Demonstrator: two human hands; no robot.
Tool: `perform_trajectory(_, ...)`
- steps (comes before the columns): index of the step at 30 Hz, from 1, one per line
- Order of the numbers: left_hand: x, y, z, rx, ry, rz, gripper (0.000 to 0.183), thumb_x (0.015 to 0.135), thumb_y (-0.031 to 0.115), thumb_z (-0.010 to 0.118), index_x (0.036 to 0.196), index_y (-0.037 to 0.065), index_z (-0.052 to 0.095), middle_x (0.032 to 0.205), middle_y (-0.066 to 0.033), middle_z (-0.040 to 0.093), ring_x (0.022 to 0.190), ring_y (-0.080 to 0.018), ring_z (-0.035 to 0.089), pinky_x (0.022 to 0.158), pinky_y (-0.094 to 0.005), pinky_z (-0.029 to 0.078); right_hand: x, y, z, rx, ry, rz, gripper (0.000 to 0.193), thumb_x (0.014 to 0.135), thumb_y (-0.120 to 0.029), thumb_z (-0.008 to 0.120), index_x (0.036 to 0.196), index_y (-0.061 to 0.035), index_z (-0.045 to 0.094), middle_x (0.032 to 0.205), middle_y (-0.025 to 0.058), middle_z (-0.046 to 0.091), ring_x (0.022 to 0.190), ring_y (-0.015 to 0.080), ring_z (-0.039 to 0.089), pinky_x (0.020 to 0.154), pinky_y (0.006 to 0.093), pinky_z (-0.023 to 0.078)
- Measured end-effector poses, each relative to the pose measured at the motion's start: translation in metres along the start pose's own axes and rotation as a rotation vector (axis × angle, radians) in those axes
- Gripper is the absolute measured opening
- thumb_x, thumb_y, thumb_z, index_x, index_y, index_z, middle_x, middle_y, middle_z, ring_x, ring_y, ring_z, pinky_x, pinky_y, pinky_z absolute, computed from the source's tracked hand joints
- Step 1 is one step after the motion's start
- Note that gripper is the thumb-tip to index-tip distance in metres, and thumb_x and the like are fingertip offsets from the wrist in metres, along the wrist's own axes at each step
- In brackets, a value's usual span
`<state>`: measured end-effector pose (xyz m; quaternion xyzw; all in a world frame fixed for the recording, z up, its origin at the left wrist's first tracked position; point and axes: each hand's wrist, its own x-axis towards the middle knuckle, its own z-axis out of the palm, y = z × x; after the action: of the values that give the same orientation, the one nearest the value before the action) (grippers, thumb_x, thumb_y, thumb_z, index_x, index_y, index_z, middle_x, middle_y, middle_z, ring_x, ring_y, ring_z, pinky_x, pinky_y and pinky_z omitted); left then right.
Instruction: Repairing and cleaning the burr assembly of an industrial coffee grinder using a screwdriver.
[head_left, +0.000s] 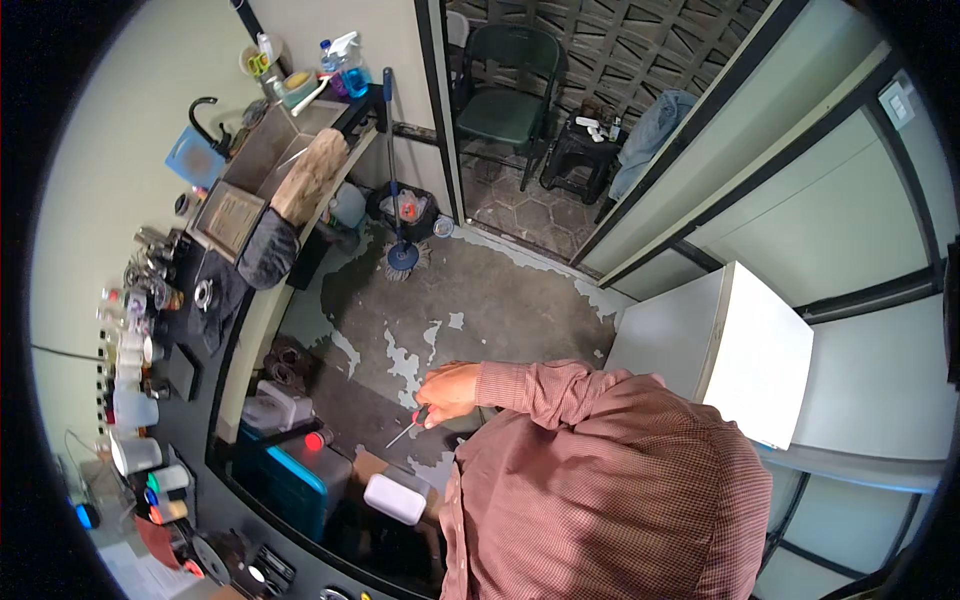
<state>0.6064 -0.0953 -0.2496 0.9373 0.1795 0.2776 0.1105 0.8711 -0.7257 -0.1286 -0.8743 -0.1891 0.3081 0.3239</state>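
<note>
My right hand (449, 389) reaches out in front of my body, the sleeve coming from the right. Its fingers are closed around the red and black handle of a screwdriver (403, 434). The thin metal shaft points down and to the left, above the worn floor. Most of the handle is hidden inside the fist. My left hand does not show; the checked shirt (600, 490) fills the lower middle. Nearest the screwdriver's tip are a red-capped container (318, 440) and a white oblong box (395, 499), both low beside the counter.
A dark counter with a sink (255, 160) runs along the left, crowded with jars and cups. A mop (402, 256) stands by a black bin (425, 222). To the right is a white cabinet (760, 350). Beyond the doorway are a green chair (505, 105) and black stool (580, 160).
</note>
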Motion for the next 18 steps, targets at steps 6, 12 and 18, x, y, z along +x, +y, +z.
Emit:
perform_trajectory(6, 0.133, 0.054, 0.097, -0.627, -0.252, -0.36, 0.042, 0.11, 0.03, 0.055, 0.13, -0.005, 0.064, 0.109, -0.0143, 0.071, 0.098, -0.0246, 0.067, 0.086, -0.0363, 0.054, 0.044, 0.006, -0.012, 0.031, 0.063, 0.008, 0.045, 0.095, -0.047, 0.067, 0.106, -0.0035, 0.07, 0.105, 0.0211, 0.072, 0.107, 0.0408, 0.068, 0.091, 0.052, 0.053)
perform_trajectory(12, 0.22, 0.208, 0.17, -0.915, -0.466, -0.343, 0.035, 0.109, 0.013, 0.052, 0.14, -0.002, 0.062, 0.122, -0.0144, 0.072, 0.109, -0.02, 0.069, 0.095, -0.0322, 0.056, 0.093, -0.027, -0.054, 0.061, 0.056, -0.068, 0.04, 0.098, -0.039, 0.065, 0.109, -0.0014, 0.065, 0.105, 0.0227, 0.07, 0.104, 0.0423, 0.066, 0.088, 0.0506, 0.051)
perform_trajectory(18, 0.305, 0.301, 0.213, -1.177, -0.591, -0.335, 0.028, 0.104, 0.012, 0.066, 0.127, -0.003, 0.064, 0.113, -0.0124, 0.075, 0.098, -0.0162, 0.071, 0.089, -0.0291, 0.057, 0.13, -0.042, -0.096, 0.18, 0.415, -0.054, 0.037, 0.094, -0.03, 0.073, 0.117, -0.0018, 0.068, 0.097, 0.0207, 0.072, 0.091, 0.0403, 0.07, 0.079, 0.0452, 0.054)
